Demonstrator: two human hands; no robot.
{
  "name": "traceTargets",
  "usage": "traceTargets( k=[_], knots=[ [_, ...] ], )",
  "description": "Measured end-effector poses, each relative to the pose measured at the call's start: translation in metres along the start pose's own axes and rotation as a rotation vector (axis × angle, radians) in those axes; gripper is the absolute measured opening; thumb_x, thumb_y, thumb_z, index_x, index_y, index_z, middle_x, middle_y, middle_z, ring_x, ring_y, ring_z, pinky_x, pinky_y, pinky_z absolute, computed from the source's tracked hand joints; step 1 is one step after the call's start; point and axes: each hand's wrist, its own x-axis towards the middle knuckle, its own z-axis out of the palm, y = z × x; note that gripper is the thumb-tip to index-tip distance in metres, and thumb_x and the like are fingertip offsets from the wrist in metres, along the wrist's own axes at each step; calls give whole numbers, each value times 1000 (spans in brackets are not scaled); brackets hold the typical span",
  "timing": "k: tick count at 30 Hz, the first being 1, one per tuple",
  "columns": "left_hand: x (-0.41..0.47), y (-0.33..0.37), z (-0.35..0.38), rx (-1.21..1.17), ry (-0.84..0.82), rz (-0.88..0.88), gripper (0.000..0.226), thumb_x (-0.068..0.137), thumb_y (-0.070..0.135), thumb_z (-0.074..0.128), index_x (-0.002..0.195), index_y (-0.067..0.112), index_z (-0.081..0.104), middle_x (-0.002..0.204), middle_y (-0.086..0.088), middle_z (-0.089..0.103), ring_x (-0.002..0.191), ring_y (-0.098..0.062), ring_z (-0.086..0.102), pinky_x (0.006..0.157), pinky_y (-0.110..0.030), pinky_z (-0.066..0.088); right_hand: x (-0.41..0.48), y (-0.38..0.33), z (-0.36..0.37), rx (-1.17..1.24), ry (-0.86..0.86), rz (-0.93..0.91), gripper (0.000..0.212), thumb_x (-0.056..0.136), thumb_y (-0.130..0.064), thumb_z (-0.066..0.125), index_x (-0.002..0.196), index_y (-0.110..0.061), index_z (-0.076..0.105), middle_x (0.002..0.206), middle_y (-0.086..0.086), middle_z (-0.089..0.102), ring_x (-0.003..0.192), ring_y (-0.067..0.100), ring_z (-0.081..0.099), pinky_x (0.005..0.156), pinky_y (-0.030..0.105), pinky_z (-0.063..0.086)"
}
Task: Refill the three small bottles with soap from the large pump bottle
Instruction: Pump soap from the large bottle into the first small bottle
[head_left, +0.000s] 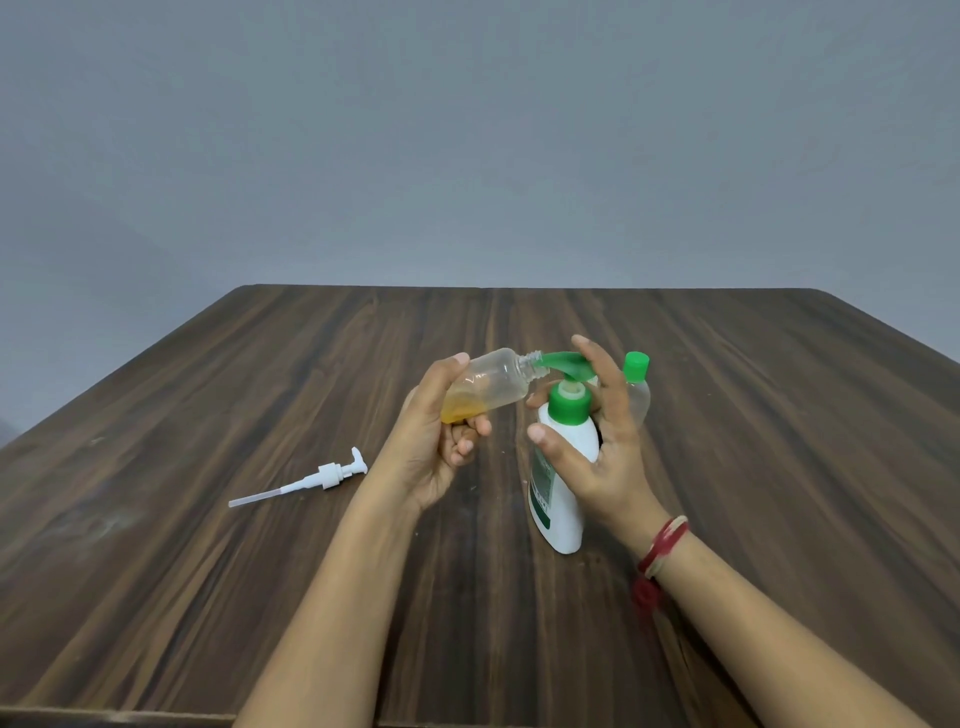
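Observation:
My left hand grips a small clear bottle, uncapped and tilted on its side, with a little amber soap at its base. Its open neck meets the green pump spout of the large white pump bottle, which stands upright on the table. My right hand wraps around the pump bottle's top, with fingers over the green pump head. Behind that hand stands a second small clear bottle with a green cap, partly hidden. A third small bottle is not visible.
A loose white pump head with its long dip tube lies on the dark wooden table to the left of my left hand. A plain grey wall rises behind the table's far edge.

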Motion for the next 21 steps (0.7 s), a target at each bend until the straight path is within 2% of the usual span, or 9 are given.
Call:
traceTargets(
  k=[1,4,7,11,16,19,21],
  knots=[
    [0,0,0,7,2,3,37,92,43,46,97,11,61,45,-2,52,28,-3,38,29,-10,29,0,0,0,8,1,-3,60,79,-24,66,129,-42,38,107,-2,60,91,18,62,87,31,50],
    [0,0,0,35,19,-3,36,92,43,46,94,11,62,45,-1,52,28,-4,38,29,-11,29,2,-1,2,41,24,4,48,80,-22,65,119,-40,42,96,18,59,83,27,62,80,42,51],
    [0,-1,1,11,14,-19,35,93,43,46,93,11,61,45,-2,52,28,-4,38,28,-11,28,2,-1,3,3,31,-1,49,81,-23,64,120,-42,41,96,13,59,83,24,61,81,40,50],
    [0,-1,0,-18,-13,-16,36,93,43,46,95,10,60,45,-2,53,28,-3,38,28,-11,29,-2,-1,1,-12,12,18,63,79,-27,65,132,-45,34,106,2,59,93,16,61,89,28,49],
    [1,-2,-1,14,9,-18,36,92,43,47,95,10,61,45,-1,52,28,-3,38,28,-11,29,2,-2,2,53,32,-12,49,79,-22,66,117,-43,43,95,19,58,83,25,62,81,33,49],
    [1,-2,0,1,6,-21,36,91,43,47,95,10,61,45,-2,52,28,-3,38,28,-11,30,1,-1,2,34,30,-13,51,80,-23,65,120,-44,41,97,16,59,84,22,62,81,32,49],
    [1,-2,0,-23,-9,-21,36,91,43,47,94,10,60,45,-2,53,27,-4,39,28,-11,30,-1,0,1,15,11,5,60,80,-26,65,128,-46,37,107,5,59,91,15,62,86,27,48]
  ],
)
